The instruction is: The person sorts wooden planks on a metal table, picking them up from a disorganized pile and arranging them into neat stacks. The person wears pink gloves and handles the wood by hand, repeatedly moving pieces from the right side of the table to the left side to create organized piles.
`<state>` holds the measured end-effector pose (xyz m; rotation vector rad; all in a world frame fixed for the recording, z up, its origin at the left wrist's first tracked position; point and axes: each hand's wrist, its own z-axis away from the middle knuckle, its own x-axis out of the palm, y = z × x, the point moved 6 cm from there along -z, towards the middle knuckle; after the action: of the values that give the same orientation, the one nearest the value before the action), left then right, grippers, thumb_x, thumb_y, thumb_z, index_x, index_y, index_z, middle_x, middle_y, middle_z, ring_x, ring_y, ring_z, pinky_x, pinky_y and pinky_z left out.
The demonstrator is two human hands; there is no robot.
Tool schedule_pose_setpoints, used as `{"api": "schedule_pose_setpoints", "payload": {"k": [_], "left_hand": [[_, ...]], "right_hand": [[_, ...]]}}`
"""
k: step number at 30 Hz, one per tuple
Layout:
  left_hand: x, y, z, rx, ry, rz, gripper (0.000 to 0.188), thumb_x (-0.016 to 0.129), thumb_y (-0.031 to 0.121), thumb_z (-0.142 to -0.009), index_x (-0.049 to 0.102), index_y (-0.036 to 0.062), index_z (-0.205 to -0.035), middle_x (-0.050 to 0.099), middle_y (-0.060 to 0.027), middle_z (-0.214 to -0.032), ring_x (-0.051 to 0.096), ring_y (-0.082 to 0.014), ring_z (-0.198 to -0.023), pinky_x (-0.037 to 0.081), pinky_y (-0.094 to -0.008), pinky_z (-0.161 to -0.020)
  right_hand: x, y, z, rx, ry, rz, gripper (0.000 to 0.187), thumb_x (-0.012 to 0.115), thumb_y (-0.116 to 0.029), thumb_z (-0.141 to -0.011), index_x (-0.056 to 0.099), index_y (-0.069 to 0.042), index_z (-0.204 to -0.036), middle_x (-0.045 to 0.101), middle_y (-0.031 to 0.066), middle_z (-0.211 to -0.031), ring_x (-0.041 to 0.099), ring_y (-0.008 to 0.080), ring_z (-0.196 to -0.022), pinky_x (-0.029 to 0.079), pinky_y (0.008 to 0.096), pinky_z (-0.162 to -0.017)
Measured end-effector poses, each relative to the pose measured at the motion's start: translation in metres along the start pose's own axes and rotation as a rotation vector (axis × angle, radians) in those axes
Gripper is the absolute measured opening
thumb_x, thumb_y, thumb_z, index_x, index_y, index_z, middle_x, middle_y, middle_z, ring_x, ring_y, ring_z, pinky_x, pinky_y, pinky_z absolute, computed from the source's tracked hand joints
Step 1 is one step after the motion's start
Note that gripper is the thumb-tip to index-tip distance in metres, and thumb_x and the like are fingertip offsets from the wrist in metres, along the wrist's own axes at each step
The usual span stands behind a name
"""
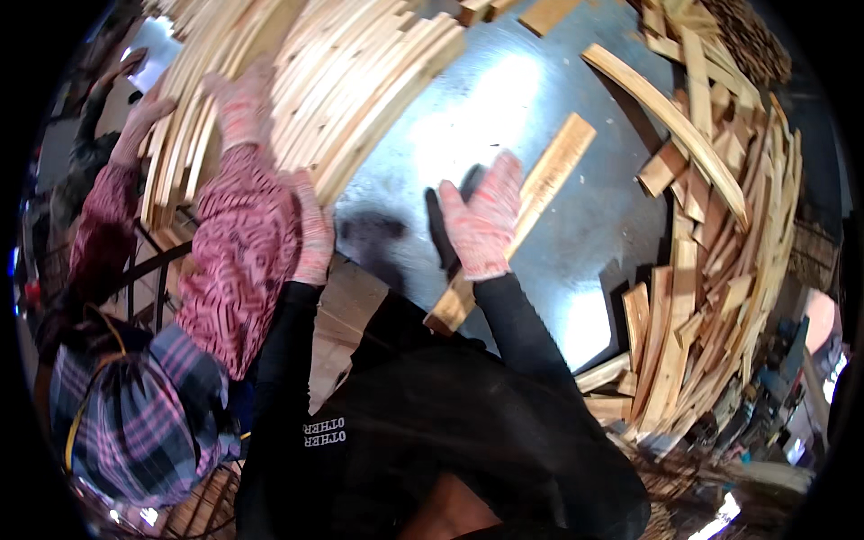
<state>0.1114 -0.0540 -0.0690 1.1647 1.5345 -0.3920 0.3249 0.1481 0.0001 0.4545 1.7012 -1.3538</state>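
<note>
From here, the right hand (486, 216) spreads wide mid-frame, the plank (545, 184) slanting along its right side on the desk (594, 229). Left hand (313, 234), beside stacked boards (360, 99): I can't tell its grip.

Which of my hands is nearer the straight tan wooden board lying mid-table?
Right: your right hand overlaps the board in view; your left hand is farther off, leftward.

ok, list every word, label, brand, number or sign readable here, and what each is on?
White lettering, two short lines, on the wearer's black top: legible, but I won't copy the wording.
Board by the right hand: no text I can make out.
Toward the picture's rim: too small or blurred to tell.
</note>
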Motion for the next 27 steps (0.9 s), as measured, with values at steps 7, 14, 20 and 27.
{"api": "schedule_pose_setpoints", "payload": {"k": [7,14,20,27], "left_hand": [[-0.025,0.069,-0.039,-0.051,-0.069,-0.136,0.084,0.075,0.008,-0.080,0.031,-0.0004,-0.151,0.031,-0.0328,-0.153,0.026,-0.0478,-0.145,0.022,-0.0508,-0.120],[-0.078,0.331,-0.082,0.708,-0.194,0.235,0.076,0.084,0.027,-0.070,0.055,0.0012,-0.134,0.063,-0.0221,-0.123,0.058,-0.0399,-0.121,0.040,-0.0523,-0.109],[-0.001,0.334,-0.085,0.423,-1.110,0.081,0.056,0.074,0.047,-0.078,0.066,0.0056,-0.114,0.070,-0.0156,-0.099,0.067,-0.0337,-0.094,0.052,-0.0424,-0.085],[0.036,0.226,0.019,-0.351,-0.981,0.543,0.052,0.073,0.040,-0.086,0.065,0.0041,-0.122,0.072,-0.0156,-0.103,0.068,-0.0259,-0.097,0.051,-0.0364,-0.089]], "right_hand": [[0.002,0.116,0.068,0.330,0.036,0.160,0.109,0.073,-0.038,-0.080,0.008,0.005,-0.156,0.021,0.0335,-0.158,0.020,0.0446,-0.148,0.018,0.0497,-0.121],[-0.110,0.112,0.061,-0.314,-0.009,0.361,0.067,0.063,-0.017,-0.079,0.045,-0.001,-0.142,0.046,0.0246,-0.146,0.059,0.0386,-0.112,0.046,0.0489,-0.101],[-0.197,0.104,-0.001,-1.030,0.000,0.527,0.064,0.067,-0.019,-0.080,0.051,-0.003,-0.140,0.048,0.0224,-0.146,0.049,0.0364,-0.133,0.040,0.0482,-0.111],[-0.284,0.250,-0.197,-0.144,0.360,0.967,0.078,0.077,-0.033,-0.077,0.043,-0.008,-0.143,0.057,0.0214,-0.134,0.052,0.0370,-0.128,0.035,0.0515,-0.111]]}}
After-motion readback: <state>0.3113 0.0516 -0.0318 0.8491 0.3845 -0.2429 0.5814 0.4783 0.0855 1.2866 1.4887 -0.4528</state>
